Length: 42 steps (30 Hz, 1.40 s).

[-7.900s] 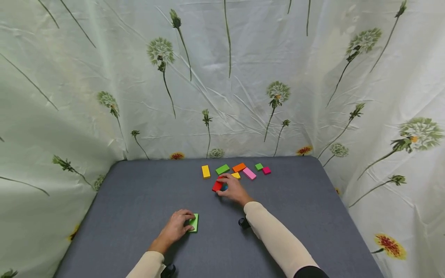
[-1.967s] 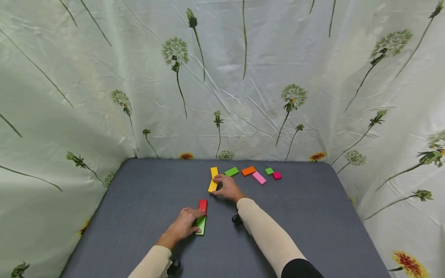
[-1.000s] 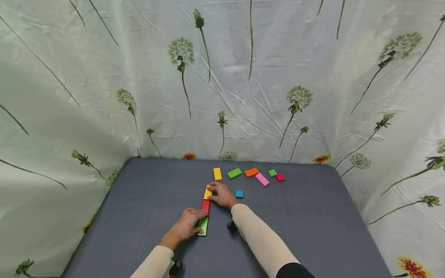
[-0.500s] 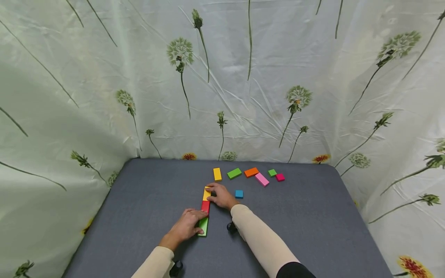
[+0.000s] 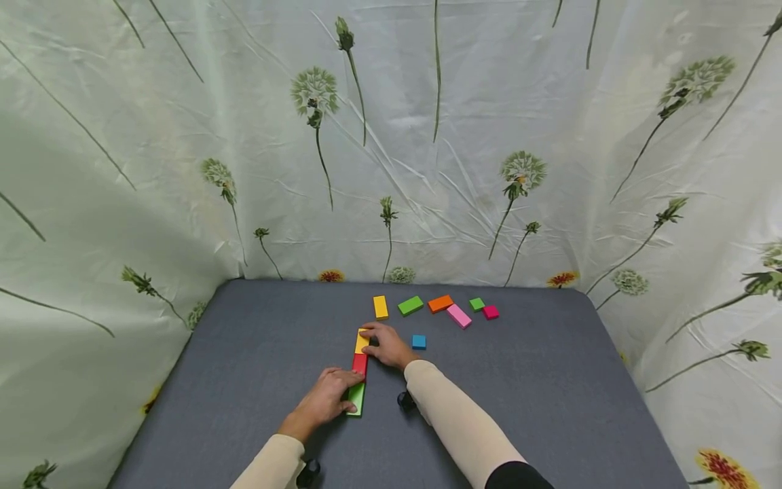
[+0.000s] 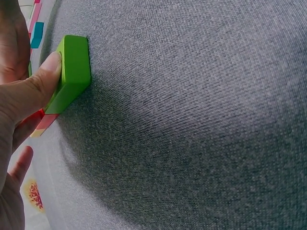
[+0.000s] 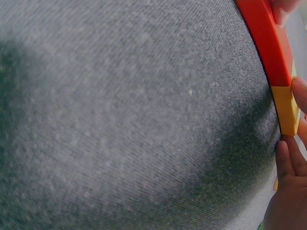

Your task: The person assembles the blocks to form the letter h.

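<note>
Yellow block [image 5: 360, 344] is pinched in the right hand [image 5: 389, 346] at the row's far end, butted against the red block [image 5: 359, 365]; I'd keep it flat, edges flush. Left hand [image 5: 324, 396], fingers fairly straight, just steadies red and the green block [image 5: 358, 394]. Loads of room leftward on the table [image 5: 269, 333]; blue block [image 5: 419, 342] sits near the right wrist.

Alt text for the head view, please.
A person's left hand and right hand hold, end to end, a flat green rectangular block, flat red rectangular block and flat yellow rectangular block. Seven other coloured blocks lie on the grey fabric tabletop before a white floral backdrop.
</note>
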{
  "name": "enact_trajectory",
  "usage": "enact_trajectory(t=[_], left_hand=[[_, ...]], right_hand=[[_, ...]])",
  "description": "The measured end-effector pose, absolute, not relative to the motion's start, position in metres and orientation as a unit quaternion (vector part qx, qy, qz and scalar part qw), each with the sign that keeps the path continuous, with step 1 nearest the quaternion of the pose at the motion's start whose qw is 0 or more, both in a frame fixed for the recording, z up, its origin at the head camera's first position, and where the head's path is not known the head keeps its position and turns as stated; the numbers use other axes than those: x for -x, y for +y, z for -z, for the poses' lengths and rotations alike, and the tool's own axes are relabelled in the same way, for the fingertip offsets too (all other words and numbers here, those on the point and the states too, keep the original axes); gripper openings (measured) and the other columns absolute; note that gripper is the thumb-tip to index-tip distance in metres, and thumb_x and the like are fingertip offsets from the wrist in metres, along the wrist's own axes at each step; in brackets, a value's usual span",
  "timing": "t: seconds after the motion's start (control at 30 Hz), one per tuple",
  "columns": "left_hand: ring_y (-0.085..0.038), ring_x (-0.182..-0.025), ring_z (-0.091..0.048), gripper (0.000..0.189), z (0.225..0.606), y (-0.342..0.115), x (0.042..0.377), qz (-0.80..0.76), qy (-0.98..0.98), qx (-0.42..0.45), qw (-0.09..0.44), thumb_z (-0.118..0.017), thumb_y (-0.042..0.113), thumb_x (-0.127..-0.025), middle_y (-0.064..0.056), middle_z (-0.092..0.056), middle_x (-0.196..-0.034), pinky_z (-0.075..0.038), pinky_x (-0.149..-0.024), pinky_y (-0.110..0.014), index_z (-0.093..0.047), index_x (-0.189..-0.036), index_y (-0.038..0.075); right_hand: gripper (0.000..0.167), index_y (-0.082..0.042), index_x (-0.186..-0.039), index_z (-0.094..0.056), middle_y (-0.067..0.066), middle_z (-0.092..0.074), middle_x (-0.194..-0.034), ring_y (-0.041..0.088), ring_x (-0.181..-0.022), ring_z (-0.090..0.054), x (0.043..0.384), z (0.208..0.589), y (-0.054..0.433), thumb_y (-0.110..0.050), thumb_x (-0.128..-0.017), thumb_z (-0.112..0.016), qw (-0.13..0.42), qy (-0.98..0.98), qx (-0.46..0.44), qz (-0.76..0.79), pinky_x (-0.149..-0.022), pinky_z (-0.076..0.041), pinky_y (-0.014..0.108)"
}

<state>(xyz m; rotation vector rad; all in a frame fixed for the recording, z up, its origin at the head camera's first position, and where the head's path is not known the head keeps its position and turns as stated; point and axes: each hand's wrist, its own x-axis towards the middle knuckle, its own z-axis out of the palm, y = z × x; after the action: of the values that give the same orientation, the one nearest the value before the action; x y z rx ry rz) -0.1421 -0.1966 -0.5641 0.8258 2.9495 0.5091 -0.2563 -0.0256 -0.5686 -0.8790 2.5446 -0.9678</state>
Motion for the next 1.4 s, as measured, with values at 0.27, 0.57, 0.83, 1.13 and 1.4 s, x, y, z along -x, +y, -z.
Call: enact_trajectory(t=[0.27, 0.57, 0.83, 1.13, 1.4], left_hand=[[-0.021, -0.106, -0.064, 0.057, 0.564, -0.201, 0.143, -0.162, 0.949, -0.272, 0.000, -0.086, 0.025, -0.064, -0.006, -0.070, -0.111, -0.044, -0.092, -0.043, -0.069, -0.114, 0.003], [-0.019, -0.107, -0.064, 0.056, 0.567, -0.200, 0.140, -0.159, 0.948, -0.277, 0.005, -0.086, 0.027, -0.066, -0.005, -0.070, -0.112, -0.044, -0.092, -0.041, -0.069, -0.114, 0.003], [-0.019, -0.108, -0.063, 0.057, 0.564, -0.199, 0.141, -0.163, 0.947, -0.278, 0.012, -0.085, 0.027, -0.067, -0.005, -0.070, -0.113, -0.043, -0.093, -0.040, -0.068, -0.116, 0.003], [-0.019, -0.106, -0.063, 0.056, 0.565, -0.200, 0.140, -0.169, 0.941, -0.293, -0.016, -0.086, 0.024, -0.065, -0.005, -0.071, -0.110, -0.044, -0.092, -0.040, -0.069, -0.114, 0.002], [-0.019, -0.107, -0.063, 0.057, 0.567, -0.201, 0.140, -0.166, 0.943, -0.290, -0.007, -0.085, 0.025, -0.065, -0.005, -0.070, -0.111, -0.044, -0.092, -0.041, -0.068, -0.115, 0.003]], right_hand=[[0.037, -0.001, -0.123, -0.064, 0.015, -0.052, -0.135, 0.033, -0.128, -0.047, 0.270, 0.568, -0.016, -0.013, -0.089, -0.070, 0.091, 0.879, 0.283, 0.373, -0.106, -0.037, 0.048], [0.044, -0.002, -0.129, -0.060, 0.018, -0.043, -0.144, 0.035, -0.134, -0.039, 0.305, 0.558, -0.007, -0.011, -0.087, -0.071, 0.111, 0.904, 0.291, 0.295, -0.109, -0.033, 0.048], [0.046, -0.004, -0.135, -0.054, 0.016, -0.029, -0.154, 0.033, -0.143, -0.024, 0.324, 0.555, -0.013, -0.009, -0.091, -0.065, 0.147, 0.913, 0.297, 0.238, -0.115, -0.025, 0.045], [0.046, -0.005, -0.135, -0.055, 0.017, -0.041, -0.145, 0.034, -0.133, -0.040, 0.333, 0.560, -0.008, -0.005, -0.090, -0.064, 0.164, 0.908, 0.303, 0.238, -0.109, -0.034, 0.047], [0.045, -0.002, -0.130, -0.059, 0.017, -0.048, -0.139, 0.034, -0.129, -0.045, 0.328, 0.563, -0.011, -0.012, -0.088, -0.070, 0.153, 0.911, 0.287, 0.255, -0.107, -0.037, 0.046]])
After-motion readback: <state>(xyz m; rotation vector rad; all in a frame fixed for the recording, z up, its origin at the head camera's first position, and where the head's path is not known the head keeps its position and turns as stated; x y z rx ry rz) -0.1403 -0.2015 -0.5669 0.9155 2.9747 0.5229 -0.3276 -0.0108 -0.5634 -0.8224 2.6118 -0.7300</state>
